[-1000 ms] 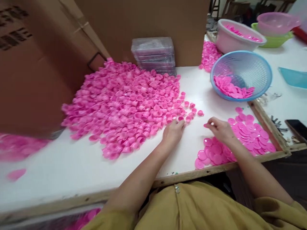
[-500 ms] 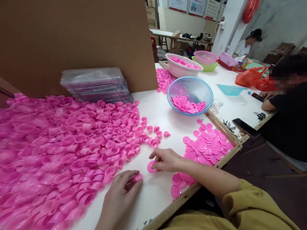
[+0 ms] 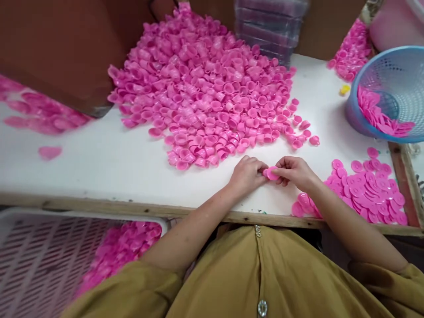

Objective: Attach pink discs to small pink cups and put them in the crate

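My left hand is closed around a small pink toy cup, mostly hidden by the fingers. Just to its right, my right hand pinches a flat pink toy saucer between thumb and fingers. Cup and saucer are right up against each other above the white tabletop; whether they are joined, I cannot tell. Beyond my hands spreads a large heap of pink toy cups. Loose pink saucers lie in a pile beside my right forearm.
A blue perforated basket holding saucers stands at the right. Clear plastic packs are stacked behind the cups, and a brown cardboard box is at the left. A wooden strip edges the table; a white crate sits below.
The view has swung down and left. My right hand has picked the saucer up from the table and brought it to the cup in my left hand.
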A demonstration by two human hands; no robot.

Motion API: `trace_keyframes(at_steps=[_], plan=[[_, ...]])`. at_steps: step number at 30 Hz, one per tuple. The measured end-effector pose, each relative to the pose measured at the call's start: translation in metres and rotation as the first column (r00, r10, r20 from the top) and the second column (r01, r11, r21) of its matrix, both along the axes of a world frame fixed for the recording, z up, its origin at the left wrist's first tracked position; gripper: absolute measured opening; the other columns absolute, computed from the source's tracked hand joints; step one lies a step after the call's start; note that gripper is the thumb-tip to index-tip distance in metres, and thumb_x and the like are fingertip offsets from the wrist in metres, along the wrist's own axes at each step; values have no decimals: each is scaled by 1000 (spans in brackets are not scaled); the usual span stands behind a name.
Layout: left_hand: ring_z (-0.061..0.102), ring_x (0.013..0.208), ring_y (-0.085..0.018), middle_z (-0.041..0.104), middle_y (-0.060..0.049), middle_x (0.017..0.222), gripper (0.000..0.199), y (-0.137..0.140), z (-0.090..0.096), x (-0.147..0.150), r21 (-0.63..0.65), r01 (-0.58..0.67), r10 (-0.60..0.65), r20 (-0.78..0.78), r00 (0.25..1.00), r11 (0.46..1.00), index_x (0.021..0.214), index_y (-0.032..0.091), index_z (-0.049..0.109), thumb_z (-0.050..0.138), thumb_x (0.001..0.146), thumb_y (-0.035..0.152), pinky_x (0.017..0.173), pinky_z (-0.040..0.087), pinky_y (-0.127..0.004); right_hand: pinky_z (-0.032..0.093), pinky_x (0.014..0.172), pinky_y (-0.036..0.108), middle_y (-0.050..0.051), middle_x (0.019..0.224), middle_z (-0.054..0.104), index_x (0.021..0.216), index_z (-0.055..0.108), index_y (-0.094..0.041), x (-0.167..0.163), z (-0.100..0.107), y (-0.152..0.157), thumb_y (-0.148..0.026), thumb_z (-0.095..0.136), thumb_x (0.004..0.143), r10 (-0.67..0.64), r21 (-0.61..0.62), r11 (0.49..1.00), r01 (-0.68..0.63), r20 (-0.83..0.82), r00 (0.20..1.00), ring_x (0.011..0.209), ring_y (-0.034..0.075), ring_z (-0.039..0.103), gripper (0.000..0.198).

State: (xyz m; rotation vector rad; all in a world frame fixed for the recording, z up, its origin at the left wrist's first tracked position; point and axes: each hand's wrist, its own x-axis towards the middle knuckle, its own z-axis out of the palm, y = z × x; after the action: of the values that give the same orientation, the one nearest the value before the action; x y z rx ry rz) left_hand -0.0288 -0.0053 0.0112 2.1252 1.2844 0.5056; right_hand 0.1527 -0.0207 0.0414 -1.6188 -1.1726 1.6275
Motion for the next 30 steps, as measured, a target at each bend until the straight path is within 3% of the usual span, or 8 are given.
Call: trace_keyframes(at_steps=[7,11,14,19,23,27,30], plan=[[57,78,-18,68,-4,80,19,2,-5,-3,49,60,-60,6,998,997,86,20,73,69,79,38,77,43,-32,33,32,16,-4,46,56,69,54,-17,-17,-2,9,-40,82,66,91,-58,995,-80,216,972,37,10,55,36],[58,80,-19,69,-4,79,22,8,4,-9,-15,136,-136,-14,991,991,84,20,72,69,77,40,78,42,-32,32,33,15,-4,44,56,69,53,-18,-16,-1,15,-39,81,69,163,-89,986,-143,277,947,38,10,57,35],[58,83,-21,69,-3,80,28,14,13,-12,-127,214,-218,-17,976,969,86,21,71,71,72,45,72,41,-31,33,33,16,-4,45,56,69,51,-18,-17,0,17,-40,80,70,201,-132,977,-170,281,938,38,11,58,36],[58,82,-21,68,-3,79,25,24,18,-10,-236,146,-176,-114,978,961,83,21,68,65,75,44,61,35,-27,31,30,16,-3,50,59,70,48,-18,-18,4,23,-40,80,71,255,-204,959,-197,316,914,34,10,55,39],[58,78,-19,67,-1,81,27,31,22,-5,-298,184,-241,-166,956,937,88,22,66,66,71,43,56,30,-25,29,29,16,-4,48,58,72,48,-18,-16,2,27,-34,78,75,282,-223,950,-220,304,910,33,9,54,34],[58,75,-17,66,1,78,27,31,28,1,-299,236,-288,-146,946,925,94,24,68,65,73,39,56,31,-24,30,31,16,-4,48,58,73,47,-19,-20,-1,22,-30,75,77,269,-201,954,-221,258,928,34,10,54,30],[58,71,-15,66,1,77,25,21,41,-17,-332,196,-232,-72,970,923,94,21,69,62,75,37,59,36,-23,36,36,19,0,57,63,76,50,-19,-15,4,8,-35,67,81,264,-117,962,-246,168,950,40,10,56,25]])
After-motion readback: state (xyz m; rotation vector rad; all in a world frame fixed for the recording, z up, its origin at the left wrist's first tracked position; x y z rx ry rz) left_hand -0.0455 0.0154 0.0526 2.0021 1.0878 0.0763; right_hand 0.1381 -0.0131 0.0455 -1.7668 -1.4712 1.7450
